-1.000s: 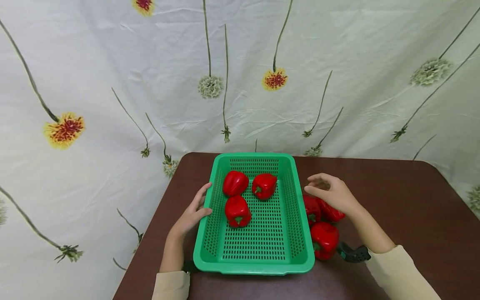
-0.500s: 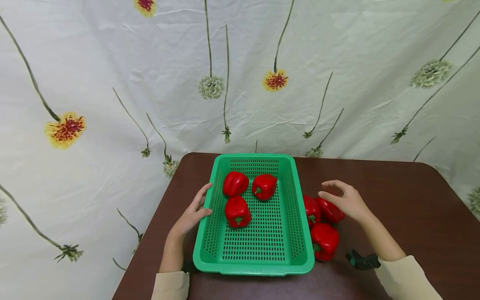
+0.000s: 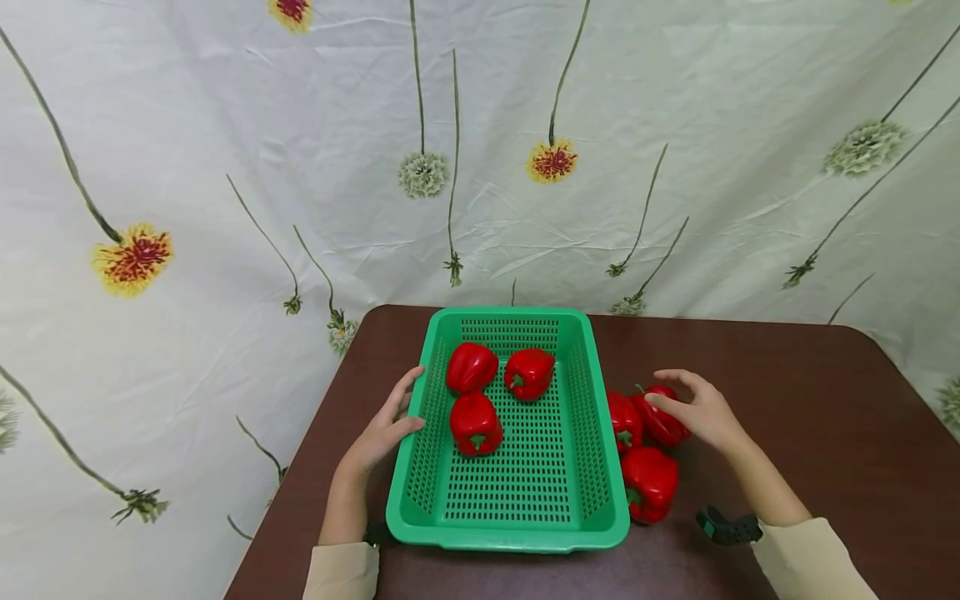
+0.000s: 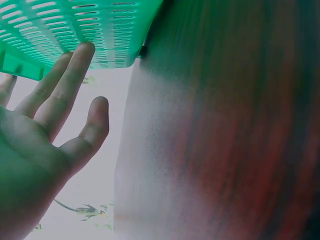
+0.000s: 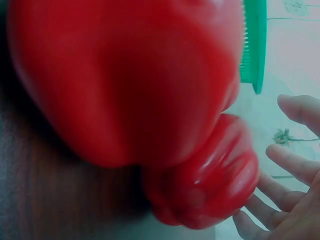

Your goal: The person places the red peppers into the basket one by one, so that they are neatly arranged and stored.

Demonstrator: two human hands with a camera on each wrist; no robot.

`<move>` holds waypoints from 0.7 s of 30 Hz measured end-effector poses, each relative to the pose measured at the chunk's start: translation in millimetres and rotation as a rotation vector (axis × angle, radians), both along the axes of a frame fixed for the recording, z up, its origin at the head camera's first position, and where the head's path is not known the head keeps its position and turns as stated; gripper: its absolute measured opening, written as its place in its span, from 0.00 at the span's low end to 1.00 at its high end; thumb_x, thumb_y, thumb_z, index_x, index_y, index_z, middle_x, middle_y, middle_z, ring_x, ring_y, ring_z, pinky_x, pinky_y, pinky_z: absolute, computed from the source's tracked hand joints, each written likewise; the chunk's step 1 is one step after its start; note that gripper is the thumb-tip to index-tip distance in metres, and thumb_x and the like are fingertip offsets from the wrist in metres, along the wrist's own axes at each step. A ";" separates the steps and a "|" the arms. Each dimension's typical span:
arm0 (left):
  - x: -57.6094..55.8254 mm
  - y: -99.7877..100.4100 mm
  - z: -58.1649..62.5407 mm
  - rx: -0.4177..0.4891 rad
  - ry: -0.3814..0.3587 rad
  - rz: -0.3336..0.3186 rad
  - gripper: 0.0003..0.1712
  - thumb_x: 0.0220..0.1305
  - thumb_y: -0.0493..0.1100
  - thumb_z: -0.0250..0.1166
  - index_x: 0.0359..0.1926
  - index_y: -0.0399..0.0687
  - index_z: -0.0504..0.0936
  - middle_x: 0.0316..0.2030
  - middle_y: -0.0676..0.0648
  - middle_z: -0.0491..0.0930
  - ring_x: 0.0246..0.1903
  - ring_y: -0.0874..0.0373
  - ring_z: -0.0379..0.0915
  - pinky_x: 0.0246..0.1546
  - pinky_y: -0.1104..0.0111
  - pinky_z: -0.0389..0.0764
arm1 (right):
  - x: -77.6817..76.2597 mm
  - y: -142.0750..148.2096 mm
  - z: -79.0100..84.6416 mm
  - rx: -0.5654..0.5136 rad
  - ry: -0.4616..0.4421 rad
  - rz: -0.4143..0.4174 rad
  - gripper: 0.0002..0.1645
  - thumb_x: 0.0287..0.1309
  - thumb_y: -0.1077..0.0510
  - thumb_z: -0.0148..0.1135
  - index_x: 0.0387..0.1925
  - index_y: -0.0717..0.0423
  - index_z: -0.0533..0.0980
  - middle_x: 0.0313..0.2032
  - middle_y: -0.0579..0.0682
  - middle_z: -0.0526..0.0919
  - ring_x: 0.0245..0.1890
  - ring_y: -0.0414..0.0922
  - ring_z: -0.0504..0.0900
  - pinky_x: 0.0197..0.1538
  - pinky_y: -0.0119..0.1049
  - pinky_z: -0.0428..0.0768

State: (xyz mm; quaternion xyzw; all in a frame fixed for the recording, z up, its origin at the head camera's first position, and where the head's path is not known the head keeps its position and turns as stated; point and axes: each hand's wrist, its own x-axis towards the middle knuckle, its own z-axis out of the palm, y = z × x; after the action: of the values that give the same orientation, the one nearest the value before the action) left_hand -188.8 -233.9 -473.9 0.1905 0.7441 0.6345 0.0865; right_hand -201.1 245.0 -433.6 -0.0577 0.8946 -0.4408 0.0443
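Observation:
A green plastic basket (image 3: 517,540) holds three red bell peppers: one at back left (image 3: 471,367), one at back right (image 3: 529,373), and a third pepper (image 3: 476,423) in front of them. My left hand (image 3: 384,433) is at the basket's left side, fingers spread; in the left wrist view its fingertips are right at the slotted wall (image 4: 75,25). Right of the basket lie three more peppers: one by the wall (image 3: 626,421), one behind (image 3: 662,427), one in front (image 3: 650,483). Over the rear one hovers my right hand (image 3: 705,412), fingers loosely bent, holding nothing.
Everything stands on a dark brown table (image 3: 787,392). Behind it hangs a pale cloth (image 3: 337,125) printed with flowers. Below the right wrist shows a black strap (image 3: 727,527), near the beige sleeve (image 3: 806,558).
My right hand has drawn away from the basket's right rim, moving right and slightly down to the rear loose pepper. The left hand, basket and peppers have stayed put.

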 end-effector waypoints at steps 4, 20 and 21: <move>0.3 0.6 0.2 -0.008 0.003 0.008 0.43 0.65 0.38 0.52 0.78 0.57 0.45 0.64 0.31 0.59 0.56 0.42 0.66 0.49 0.52 0.72 | -0.7 2.6 -8.0 -0.029 0.001 0.004 0.37 0.64 0.45 0.61 0.65 0.63 0.66 0.63 0.67 0.67 0.59 0.64 0.68 0.52 0.57 0.75; 0.7 1.3 0.1 -0.016 0.003 0.018 0.43 0.65 0.39 0.52 0.78 0.58 0.45 0.65 0.31 0.59 0.58 0.39 0.63 0.49 0.51 0.70 | -2.6 6.3 -31.5 -0.112 -0.038 0.014 0.45 0.57 0.51 0.66 0.70 0.62 0.58 0.60 0.69 0.66 0.54 0.64 0.70 0.46 0.52 0.80; 0.9 1.3 0.3 -0.019 0.004 0.020 0.43 0.65 0.39 0.52 0.78 0.58 0.45 0.65 0.31 0.58 0.58 0.38 0.63 0.50 0.51 0.70 | -2.5 6.3 -32.3 -0.123 -0.042 0.015 0.45 0.57 0.51 0.66 0.70 0.62 0.58 0.60 0.69 0.67 0.54 0.64 0.70 0.46 0.52 0.80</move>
State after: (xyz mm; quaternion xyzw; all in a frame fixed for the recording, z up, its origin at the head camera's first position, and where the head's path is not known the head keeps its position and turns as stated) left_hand -188.0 -232.6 -473.6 0.1835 0.7520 0.6279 0.0807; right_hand -203.6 251.3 -465.9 -0.0576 0.8642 -0.4960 0.0625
